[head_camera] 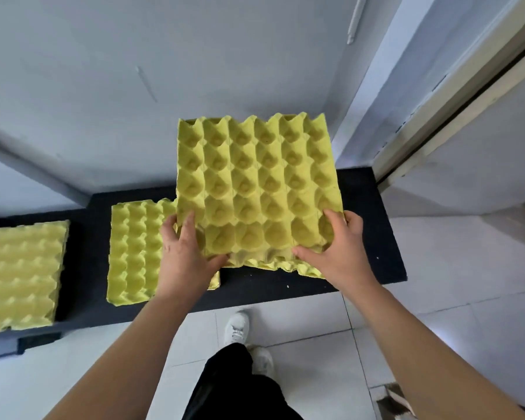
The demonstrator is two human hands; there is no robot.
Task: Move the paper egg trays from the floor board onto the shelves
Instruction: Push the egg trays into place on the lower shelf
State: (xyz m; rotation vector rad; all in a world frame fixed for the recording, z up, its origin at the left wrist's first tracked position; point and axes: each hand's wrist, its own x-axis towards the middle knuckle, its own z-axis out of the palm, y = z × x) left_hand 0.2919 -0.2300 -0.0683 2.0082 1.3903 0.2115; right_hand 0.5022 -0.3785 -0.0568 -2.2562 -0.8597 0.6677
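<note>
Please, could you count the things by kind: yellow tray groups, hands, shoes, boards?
Yellow tray groups: 3 (left pile, middle tray, held tray with another beneath)
Hands: 2 (left hand, right hand)
White shoes: 2
Black floor board: 1
Total: 8

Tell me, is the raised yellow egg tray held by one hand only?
No, the left hand and the right hand both grip the near edge of the egg tray, one at each corner.
</note>
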